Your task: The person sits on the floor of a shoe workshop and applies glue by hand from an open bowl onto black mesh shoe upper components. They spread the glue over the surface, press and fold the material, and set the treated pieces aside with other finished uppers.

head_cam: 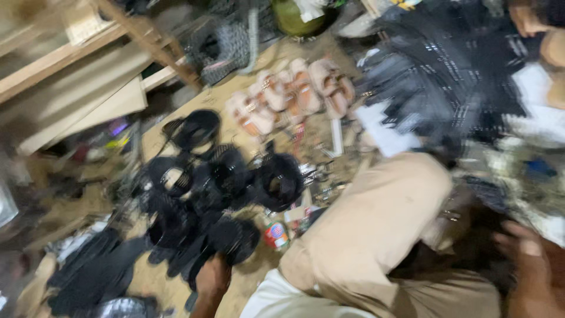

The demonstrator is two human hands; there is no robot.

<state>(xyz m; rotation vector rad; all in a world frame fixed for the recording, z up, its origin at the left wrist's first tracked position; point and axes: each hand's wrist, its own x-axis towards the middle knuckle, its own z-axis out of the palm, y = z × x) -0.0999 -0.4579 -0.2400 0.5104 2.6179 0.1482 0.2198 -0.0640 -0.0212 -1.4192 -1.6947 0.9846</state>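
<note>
Pretty blurry shot, looking down at a cluttered floor (176, 288). Left hand (212, 280) low in the middle, reaching into a heap of black sandals (200, 194), fingers right up against the nearest one at the bottom edge of the heap, looks like touching it, but too smeared to tell if closed on anything or just resting. Right hand (529, 265) way over at the lower right, fingers spread fairly wide, well apart from the black heap, nothing clearly held, next to some dark stuff too blurred to name. Bent knee in tan trousers (376, 218) between the two hands. Beyond the black heap, further from both hands, a row of pinkish sandals (291, 94) lined up side by side. Small red and white can (276, 234) just right of the left hand, near the knee. Wooden shelf boards (70, 65) along the upper left. Another person's arm (544, 35) in the top right corner
</note>
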